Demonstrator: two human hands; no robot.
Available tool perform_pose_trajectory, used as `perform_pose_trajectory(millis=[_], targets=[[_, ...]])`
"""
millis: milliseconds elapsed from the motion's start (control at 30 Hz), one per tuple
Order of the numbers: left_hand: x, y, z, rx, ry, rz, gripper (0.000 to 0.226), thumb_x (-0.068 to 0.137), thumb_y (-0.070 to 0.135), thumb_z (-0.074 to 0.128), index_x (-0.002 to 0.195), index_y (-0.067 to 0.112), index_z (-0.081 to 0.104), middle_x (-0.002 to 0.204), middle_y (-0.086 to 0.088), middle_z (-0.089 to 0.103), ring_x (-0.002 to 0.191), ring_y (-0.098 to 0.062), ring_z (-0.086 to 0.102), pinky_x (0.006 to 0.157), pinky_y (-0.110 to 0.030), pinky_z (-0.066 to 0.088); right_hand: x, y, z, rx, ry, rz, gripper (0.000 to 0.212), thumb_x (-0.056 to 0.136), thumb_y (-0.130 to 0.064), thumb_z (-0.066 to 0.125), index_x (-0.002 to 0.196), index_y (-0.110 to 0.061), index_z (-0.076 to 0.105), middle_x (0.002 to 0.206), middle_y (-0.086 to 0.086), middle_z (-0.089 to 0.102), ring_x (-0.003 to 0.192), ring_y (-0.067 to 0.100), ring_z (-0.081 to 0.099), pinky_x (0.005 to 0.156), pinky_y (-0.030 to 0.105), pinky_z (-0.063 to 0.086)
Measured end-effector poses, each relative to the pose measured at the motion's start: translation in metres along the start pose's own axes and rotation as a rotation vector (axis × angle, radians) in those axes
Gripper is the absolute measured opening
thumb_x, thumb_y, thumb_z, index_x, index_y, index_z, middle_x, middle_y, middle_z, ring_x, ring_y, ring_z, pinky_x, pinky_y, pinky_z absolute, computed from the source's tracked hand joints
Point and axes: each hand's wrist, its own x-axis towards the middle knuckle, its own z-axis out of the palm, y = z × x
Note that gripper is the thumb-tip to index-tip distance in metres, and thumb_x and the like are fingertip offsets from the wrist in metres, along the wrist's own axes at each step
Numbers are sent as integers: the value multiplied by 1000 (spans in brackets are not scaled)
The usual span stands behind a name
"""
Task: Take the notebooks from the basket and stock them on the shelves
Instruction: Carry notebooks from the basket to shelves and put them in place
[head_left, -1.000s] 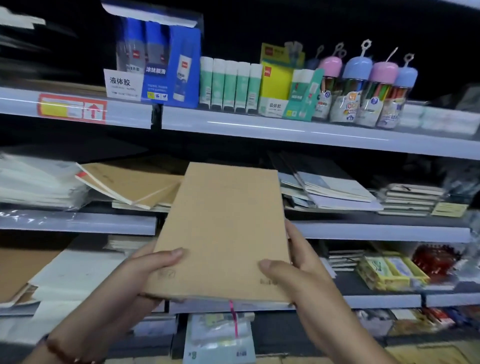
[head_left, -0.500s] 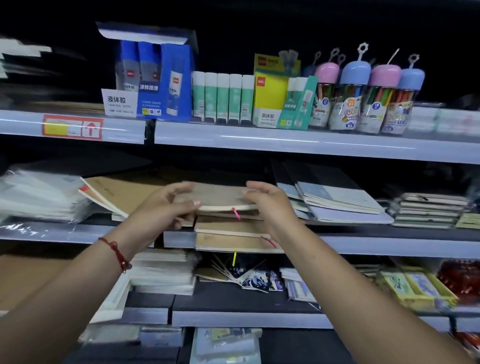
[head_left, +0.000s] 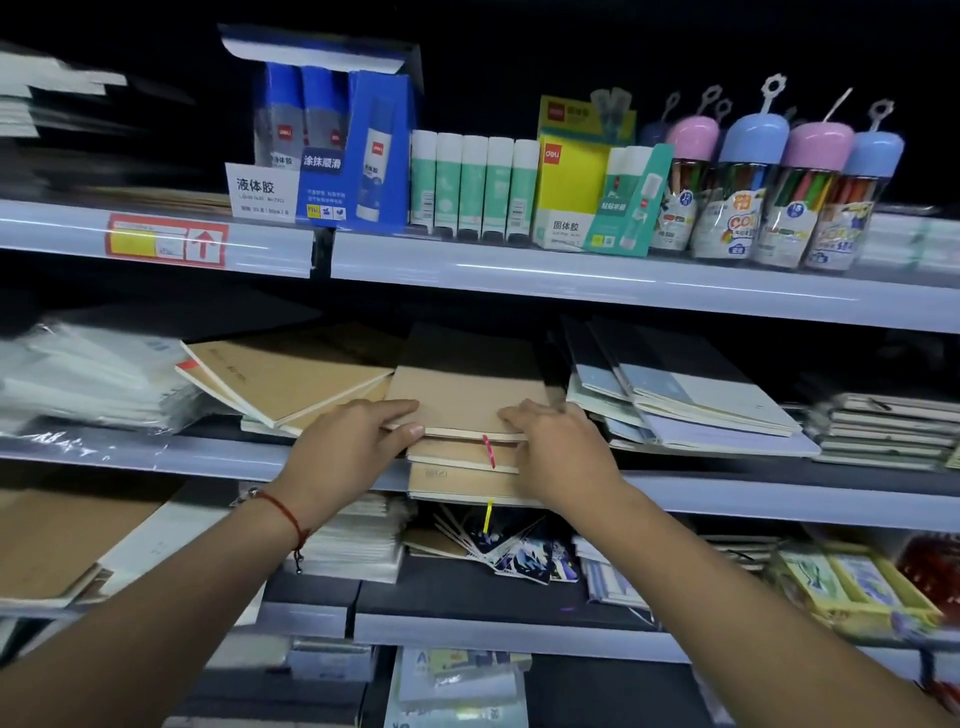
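Both arms reach forward to the middle shelf (head_left: 779, 499). The left hand (head_left: 345, 447) and right hand (head_left: 558, 449) pinch the near edge of a flat kraft-brown notebook (head_left: 467, 395), lying atop a stack of similar notebooks (head_left: 462, 478) on that shelf.

kraft notebook (head_left: 462, 387): was up in front of the camera a second ago, cover facing out; now flat on top of the brown stack (head_left: 462, 467) on the middle shelf (head_left: 727, 501)
left hand (head_left: 345, 441): gone from gripping the bottom-left corner to sitting at the near-left corner, thumb against the front edge
right hand (head_left: 556, 447): same deal on the right, fingers now over the near-right corner
arms: reached out way further toward the shelf than before
pink ribbon (head_left: 488, 451): now dangling over the stack's front
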Motion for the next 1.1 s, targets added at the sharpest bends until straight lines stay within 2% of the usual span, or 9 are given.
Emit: perform_pose_trajectory(millis=[133,233,433,567,700,767,900,1033,1100], targets=[[-29,-5,-8,-4,96,4,40,96,47,55,135,39,50,84,10,65,77,-9,61,65,-32,50,-13,-26,-7,-87,158,-32,26,88,-20,55,108,-30,69,107,-11,67,115,27,49,103,39,34],[-67,-26,-11,70,155,-49,23,97,43,55,120,39,53,73,12,60,63,-6,57,56,-31,48,-29,-65,-5,128,207,-337,22,89,-18,57,104,-25,73,103,-8,69,109,22,55,99,36,40],[-182,-129,1,233,-88,-300,28,94,42,55,119,33,65,108,8,68,88,-18,69,67,-31,51,-54,-160,77,357,-335,-751,30,99,-20,48,123,-20,65,118,-2,67,112,19,54,101,36,40],[-284,-199,-3,230,-171,-529,39,81,48,44,102,30,71,90,3,73,73,-20,71,57,-26,51,-62,-220,179,217,-580,-865,28,99,-23,45,117,-14,63,114,2,63,106,24,50,97,42,42],[-379,-261,-6,220,-383,-873,45,87,53,47,127,36,60,122,7,67,102,-23,69,83,-33,56,-68,-278,254,28,-799,-892,42,98,-23,48,140,-17,50,132,13,56,122,34,48,104,44,37],[-416,-284,-9,157,-423,-977,45,91,52,43,130,35,56,124,4,67,104,-23,67,84,-33,55,-71,-302,290,-38,-906,-864,52,96,-24,48,147,-19,41,135,15,53,126,36,46,103,42,39],[-478,-341,-2,150,-535,-1171,47,99,49,46,141,30,49,132,0,61,113,-20,63,89,-31,53,-73,-337,371,-162,-1087,-785,35,91,-26,40,119,-14,57,115,11,63,114,31,55,78,31,35],[-522,-408,15,102,-664,-1310,54,99,48,46,148,26,43,138,-3,56,119,-23,60,93,-33,51,-72,-376,441,-306,-1160,-784,25,96,-18,44,113,-18,62,116,9,64,114,28,57,95,29,41],[-533,-441,27,75,-726,-1335,53,100,47,45,147,25,44,138,-4,55,119,-25,59,94,-34,50,-79,-399,485,-332,-1220,-775,19,95,-20,46,106,-19,61,105,8,66,106,28,60,87,31,44]])
